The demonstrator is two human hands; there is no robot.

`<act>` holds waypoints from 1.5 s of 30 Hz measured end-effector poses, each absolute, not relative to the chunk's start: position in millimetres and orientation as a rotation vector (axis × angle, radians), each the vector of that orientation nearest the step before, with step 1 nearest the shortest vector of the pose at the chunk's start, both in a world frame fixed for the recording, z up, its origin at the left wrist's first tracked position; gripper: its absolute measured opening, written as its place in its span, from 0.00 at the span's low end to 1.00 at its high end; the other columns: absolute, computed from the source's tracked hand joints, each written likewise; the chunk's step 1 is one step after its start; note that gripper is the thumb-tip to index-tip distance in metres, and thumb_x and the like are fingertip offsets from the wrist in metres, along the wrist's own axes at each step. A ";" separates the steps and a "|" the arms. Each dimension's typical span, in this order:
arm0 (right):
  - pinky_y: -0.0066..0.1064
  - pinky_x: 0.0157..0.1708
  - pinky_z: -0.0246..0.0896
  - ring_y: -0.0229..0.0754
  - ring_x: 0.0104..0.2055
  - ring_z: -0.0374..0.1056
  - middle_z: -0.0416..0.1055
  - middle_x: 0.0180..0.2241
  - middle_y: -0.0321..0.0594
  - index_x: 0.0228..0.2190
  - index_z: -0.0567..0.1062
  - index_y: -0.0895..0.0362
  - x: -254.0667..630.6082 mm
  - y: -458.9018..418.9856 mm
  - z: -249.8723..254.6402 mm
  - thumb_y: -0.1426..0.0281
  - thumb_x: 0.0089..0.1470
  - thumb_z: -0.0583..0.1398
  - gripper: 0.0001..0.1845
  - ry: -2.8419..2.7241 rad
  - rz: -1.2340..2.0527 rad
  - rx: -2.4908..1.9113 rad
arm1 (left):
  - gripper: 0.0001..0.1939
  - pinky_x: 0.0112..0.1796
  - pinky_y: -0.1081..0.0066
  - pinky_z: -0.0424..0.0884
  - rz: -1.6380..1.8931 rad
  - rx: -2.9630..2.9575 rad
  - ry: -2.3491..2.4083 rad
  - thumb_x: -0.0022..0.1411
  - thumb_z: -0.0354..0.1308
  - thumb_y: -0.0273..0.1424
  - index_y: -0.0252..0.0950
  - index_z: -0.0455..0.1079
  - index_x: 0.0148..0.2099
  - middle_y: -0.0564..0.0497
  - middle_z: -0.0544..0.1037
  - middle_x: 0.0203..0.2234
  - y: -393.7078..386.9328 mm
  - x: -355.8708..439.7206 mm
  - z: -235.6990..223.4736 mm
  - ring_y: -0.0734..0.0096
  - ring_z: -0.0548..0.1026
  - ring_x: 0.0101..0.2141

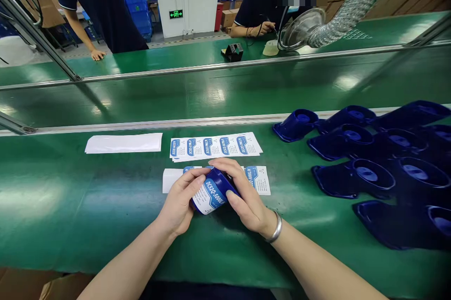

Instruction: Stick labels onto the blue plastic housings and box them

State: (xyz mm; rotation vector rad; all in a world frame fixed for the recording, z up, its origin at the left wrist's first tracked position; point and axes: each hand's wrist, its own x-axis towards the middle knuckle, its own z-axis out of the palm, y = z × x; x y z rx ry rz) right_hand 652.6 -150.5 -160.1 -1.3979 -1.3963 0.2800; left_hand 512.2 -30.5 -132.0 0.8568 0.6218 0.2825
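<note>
Between my two hands is a dark blue plastic housing (219, 185) with a rounded wall, tilted toward me. A blue-and-white label (207, 197) lies on its curved side. My left hand (181, 199) grips the housing from the left, thumb over the label's upper edge. Around its right side curve the fingers of my right hand (248, 196), with the thumb on the front. Just behind the hands lies a label sheet (261, 180), partly hidden by them. Farther back is a second stack of label sheets (215, 146) printed with several labels.
Several dark blue housings (373, 175) stand at the right of the green table (105, 225). A blank white strip (123, 143) lies at left. Beyond the metal rail (183, 71), two co-workers stand or sit by another bench, near a flexible duct (352, 6).
</note>
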 end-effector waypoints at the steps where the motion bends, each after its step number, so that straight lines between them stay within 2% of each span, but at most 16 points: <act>1: 0.25 0.73 0.51 0.28 0.68 0.53 0.58 0.62 0.37 0.64 0.57 0.49 652.2 -151.1 -160.9 0.62 0.65 0.47 0.28 -1.388 0.269 -1.399 | 0.15 0.47 0.72 0.71 0.284 0.902 0.599 0.63 0.67 0.39 0.42 0.78 0.50 0.49 0.77 0.48 -30.8 511.3 -131.9 0.68 0.74 0.48; 4: 0.26 0.73 0.51 0.29 0.69 0.53 0.57 0.63 0.37 0.65 0.57 0.49 649.4 -152.5 -163.0 0.62 0.65 0.47 0.28 -1.345 0.264 -1.427 | 0.16 0.54 0.69 0.68 0.320 1.127 0.505 0.65 0.66 0.39 0.46 0.75 0.54 0.51 0.74 0.53 -30.8 508.3 -132.1 0.66 0.71 0.54; 7: 0.26 0.73 0.52 0.28 0.68 0.54 0.58 0.62 0.36 0.64 0.57 0.47 645.6 -152.0 -163.6 0.63 0.65 0.47 0.27 -1.304 0.258 -1.441 | 0.19 0.55 0.66 0.67 0.339 1.406 0.437 0.66 0.65 0.38 0.47 0.71 0.58 0.51 0.72 0.54 -29.9 506.5 -134.6 0.66 0.70 0.54; 12: 0.22 0.72 0.51 0.24 0.67 0.55 0.59 0.61 0.33 0.65 0.57 0.44 642.4 -149.4 -162.3 0.64 0.66 0.45 0.27 -1.195 0.297 -1.458 | 0.34 0.57 0.61 0.66 0.472 1.905 0.409 0.57 0.70 0.31 0.50 0.63 0.63 0.52 0.70 0.55 -32.7 507.7 -145.3 0.63 0.69 0.55; 15: 0.21 0.72 0.51 0.23 0.67 0.55 0.59 0.61 0.32 0.64 0.57 0.44 642.3 -149.3 -161.6 0.64 0.67 0.45 0.26 -1.194 0.302 -1.462 | 0.36 0.57 0.60 0.65 0.483 1.943 0.428 0.56 0.71 0.31 0.50 0.62 0.63 0.52 0.69 0.55 -33.6 508.0 -146.4 0.63 0.68 0.56; 17: 0.21 0.72 0.52 0.24 0.67 0.55 0.60 0.61 0.33 0.64 0.57 0.45 642.0 -149.5 -161.0 0.63 0.66 0.45 0.26 -1.214 0.272 -1.470 | 0.34 0.56 0.61 0.65 0.392 1.764 0.452 0.56 0.72 0.35 0.48 0.64 0.62 0.51 0.70 0.55 -31.8 507.7 -142.2 0.62 0.69 0.55; 20: 0.25 0.71 0.53 0.26 0.66 0.56 0.60 0.61 0.36 0.64 0.58 0.48 641.1 -149.1 -159.2 0.63 0.66 0.47 0.26 -1.293 0.180 -1.477 | 0.22 0.53 0.66 0.68 0.270 1.277 0.482 0.63 0.66 0.43 0.43 0.71 0.56 0.49 0.73 0.53 -27.0 508.4 -133.9 0.64 0.71 0.53; 22: 0.29 0.70 0.54 0.29 0.65 0.56 0.61 0.60 0.38 0.63 0.59 0.50 640.5 -148.2 -157.4 0.61 0.65 0.47 0.27 -1.377 0.110 -1.454 | 0.17 0.49 0.70 0.69 0.247 1.041 0.521 0.66 0.64 0.43 0.39 0.75 0.51 0.49 0.75 0.49 -24.4 510.0 -131.1 0.68 0.72 0.49; 24: 0.32 0.69 0.55 0.31 0.65 0.57 0.61 0.59 0.40 0.63 0.59 0.52 640.1 -147.4 -155.9 0.60 0.65 0.47 0.28 -1.443 0.057 -1.428 | 0.15 0.46 0.72 0.69 0.227 0.932 0.558 0.63 0.67 0.40 0.38 0.76 0.47 0.49 0.76 0.45 -23.3 511.7 -131.0 0.71 0.73 0.45; 26: 0.32 0.69 0.55 0.32 0.64 0.57 0.61 0.59 0.41 0.63 0.59 0.52 639.6 -147.1 -155.2 0.60 0.65 0.47 0.28 -1.479 0.039 -1.424 | 0.15 0.47 0.71 0.69 0.217 0.901 0.560 0.61 0.69 0.40 0.38 0.76 0.46 0.50 0.76 0.43 -23.8 512.5 -132.0 0.71 0.73 0.45; 29: 0.29 0.69 0.54 0.29 0.65 0.56 0.62 0.59 0.38 0.63 0.60 0.51 638.0 -147.4 -156.7 0.63 0.65 0.47 0.26 -1.432 0.082 -1.468 | 0.17 0.51 0.68 0.69 0.235 1.018 0.551 0.61 0.69 0.41 0.39 0.75 0.49 0.50 0.75 0.46 -27.5 511.5 -133.1 0.69 0.72 0.49; 34: 0.21 0.69 0.55 0.22 0.65 0.57 0.62 0.60 0.33 0.62 0.60 0.46 635.0 -147.1 -162.2 0.65 0.67 0.45 0.24 -1.188 0.259 -1.551 | 0.34 0.55 0.58 0.68 0.324 1.565 0.594 0.52 0.74 0.38 0.40 0.67 0.59 0.46 0.72 0.53 -36.4 510.4 -139.9 0.59 0.71 0.53; 39: 0.20 0.70 0.54 0.21 0.65 0.57 0.61 0.60 0.33 0.62 0.60 0.45 634.8 -146.4 -162.6 0.64 0.67 0.44 0.24 -1.148 0.257 -1.544 | 0.37 0.59 0.55 0.64 0.416 1.779 0.584 0.48 0.76 0.35 0.40 0.66 0.59 0.46 0.70 0.54 -36.4 512.0 -143.1 0.58 0.68 0.56; 41: 0.21 0.69 0.54 0.22 0.65 0.57 0.61 0.60 0.34 0.62 0.60 0.46 634.7 -147.6 -160.9 0.64 0.67 0.45 0.25 -1.169 0.223 -1.546 | 0.35 0.56 0.59 0.66 0.342 1.619 0.554 0.51 0.75 0.38 0.40 0.67 0.59 0.46 0.71 0.54 -33.1 511.8 -138.9 0.59 0.69 0.54; 43: 0.24 0.69 0.55 0.25 0.65 0.57 0.62 0.60 0.36 0.63 0.60 0.48 634.5 -148.9 -158.5 0.63 0.66 0.45 0.25 -1.228 0.160 -1.538 | 0.27 0.51 0.64 0.68 0.278 1.319 0.546 0.58 0.70 0.43 0.39 0.70 0.56 0.47 0.72 0.51 -29.3 511.6 -134.3 0.63 0.71 0.51; 45: 0.28 0.69 0.55 0.29 0.65 0.57 0.62 0.59 0.38 0.62 0.60 0.50 634.3 -149.7 -155.8 0.61 0.66 0.46 0.26 -1.332 0.073 -1.513 | 0.19 0.47 0.69 0.69 0.249 1.038 0.554 0.63 0.66 0.44 0.37 0.74 0.50 0.47 0.74 0.47 -26.1 511.7 -131.4 0.67 0.72 0.47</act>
